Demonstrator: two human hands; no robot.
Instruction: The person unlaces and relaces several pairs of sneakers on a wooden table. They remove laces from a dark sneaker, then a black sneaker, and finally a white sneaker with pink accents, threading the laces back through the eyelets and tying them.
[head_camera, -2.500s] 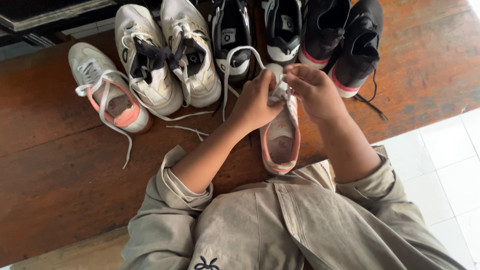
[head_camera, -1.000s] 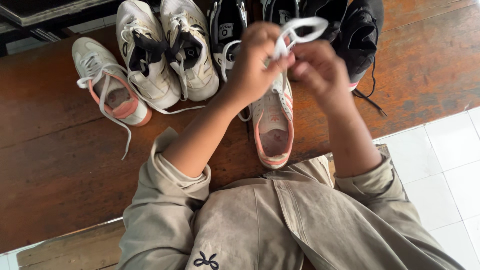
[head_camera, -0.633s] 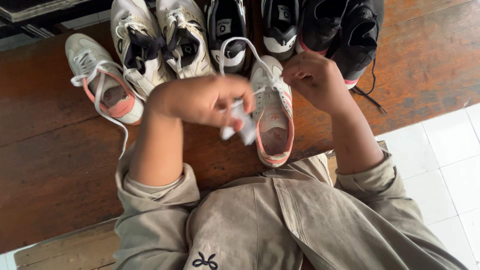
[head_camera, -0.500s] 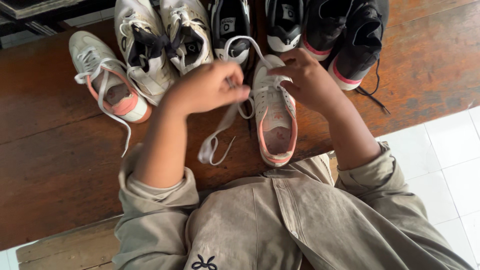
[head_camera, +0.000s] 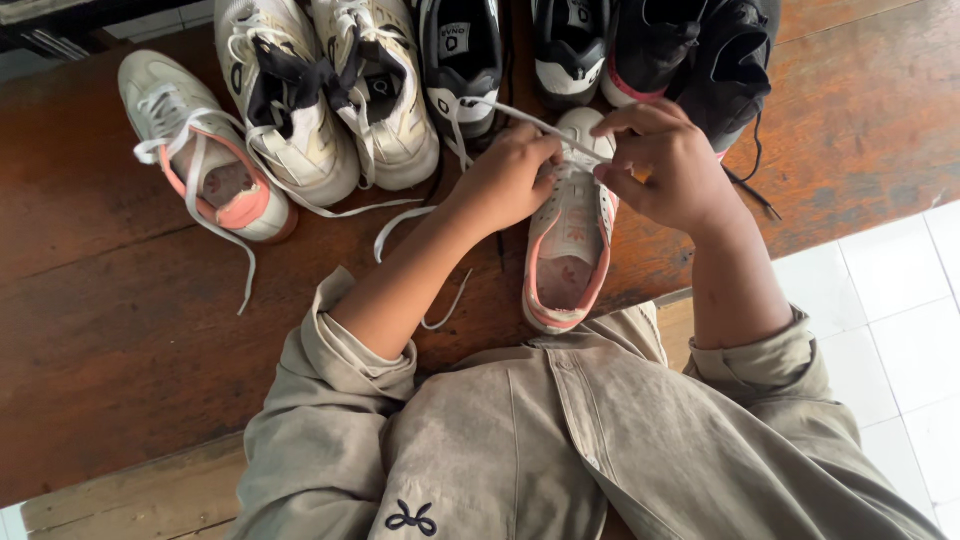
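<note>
A white sneaker with a pink lining (head_camera: 568, 255) lies on the brown wooden table (head_camera: 110, 330) right in front of me, its toe pointing away. My left hand (head_camera: 505, 180) rests on the shoe's left side and pinches its white shoelace (head_camera: 520, 118). My right hand (head_camera: 670, 165) grips the same lace above the shoe's toe. The lace runs taut up and left from my hands, and loose ends (head_camera: 400, 215) trail off beside my left forearm.
The matching white and pink sneaker (head_camera: 205, 165) lies unlaced at the left. A cream pair (head_camera: 330, 95), a black and white pair (head_camera: 510, 50) and a black pair (head_camera: 695, 50) line the far edge. White floor tiles (head_camera: 885, 330) show at the right.
My left hand, which had pulled the lace out toward me, has come back onto the shoe. Both hands now hold the lace low over the toe.
</note>
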